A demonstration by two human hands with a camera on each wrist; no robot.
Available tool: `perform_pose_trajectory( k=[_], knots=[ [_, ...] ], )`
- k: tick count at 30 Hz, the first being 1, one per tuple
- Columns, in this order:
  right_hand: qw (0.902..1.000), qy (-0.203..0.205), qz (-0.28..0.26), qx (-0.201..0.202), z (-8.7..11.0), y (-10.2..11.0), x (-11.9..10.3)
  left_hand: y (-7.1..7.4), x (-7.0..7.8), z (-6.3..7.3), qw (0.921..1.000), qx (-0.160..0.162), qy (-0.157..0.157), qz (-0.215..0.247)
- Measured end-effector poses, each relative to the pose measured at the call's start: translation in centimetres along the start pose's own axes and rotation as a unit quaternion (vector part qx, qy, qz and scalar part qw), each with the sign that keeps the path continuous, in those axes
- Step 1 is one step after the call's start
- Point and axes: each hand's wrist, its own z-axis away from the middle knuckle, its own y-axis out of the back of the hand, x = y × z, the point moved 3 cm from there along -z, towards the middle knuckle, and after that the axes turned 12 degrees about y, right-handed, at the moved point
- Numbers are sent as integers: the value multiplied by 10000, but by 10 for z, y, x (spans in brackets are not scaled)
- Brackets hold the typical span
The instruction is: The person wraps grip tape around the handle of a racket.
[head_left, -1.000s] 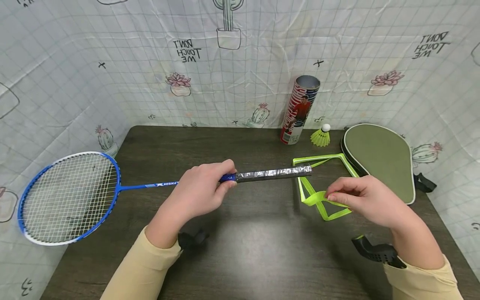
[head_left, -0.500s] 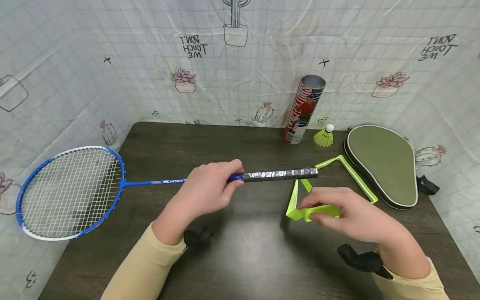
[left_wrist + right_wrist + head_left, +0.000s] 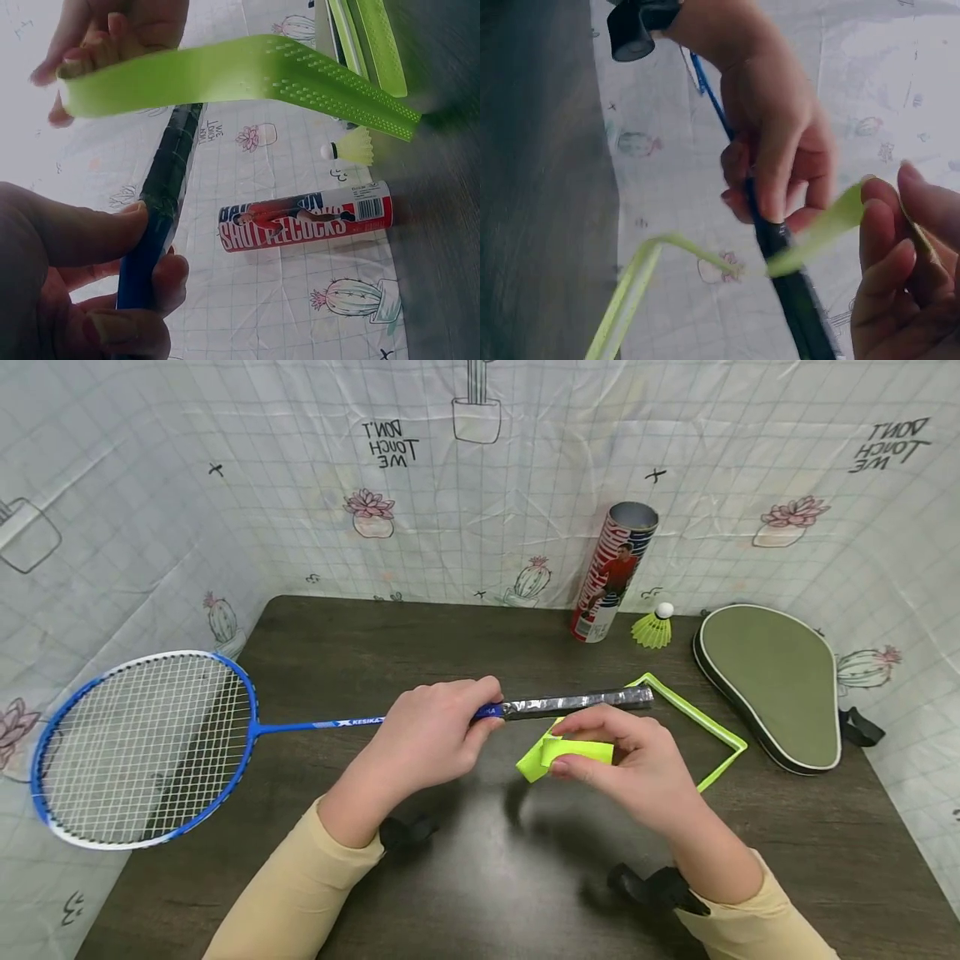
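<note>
My left hand (image 3: 431, 731) grips a blue badminton racket (image 3: 300, 726) at the top of its handle, the strung head out to the left. The handle (image 3: 577, 702) is wrapped in dark, shiny material and points right. My right hand (image 3: 637, 760) pinches one end of a bright yellow-green grip tape (image 3: 592, 752) between thumb and fingers, just in front of the handle. In the left wrist view the tape (image 3: 225, 71) stretches across near the handle, its perforated part bending away. The rest of the strip trails in folds on the table to the right.
At the back stands a shuttlecock tube (image 3: 615, 572), with a yellow shuttlecock (image 3: 652, 627) beside it. An olive paddle-shaped case (image 3: 772, 681) lies at the right. A patterned cloth (image 3: 315, 485) hangs behind the dark table (image 3: 480, 893).
My right hand has moved left with the tape end, from beside the case to close by the racket handle, dragging the strip along. My left hand keeps its hold on the racket.
</note>
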Motion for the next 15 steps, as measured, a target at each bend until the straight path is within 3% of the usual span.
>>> perform_pose_trajectory(
  k=[3,6,11,15],
  knots=[
    [9992,-143,366,-94,-4,-4,2,0,2,-1,10000,45,-47,38],
    [9950,207,842,-492,-10,-7,3,1,4,-2,9999,80,-112,43],
    [9659,1164,1859,-1373,-19,-9,-2,0,8,-5,9999,-1,-147,35],
    [9486,1410,2370,-1551,-24,-8,-4,-4,12,-6,9998,-149,-153,21]
  ],
)
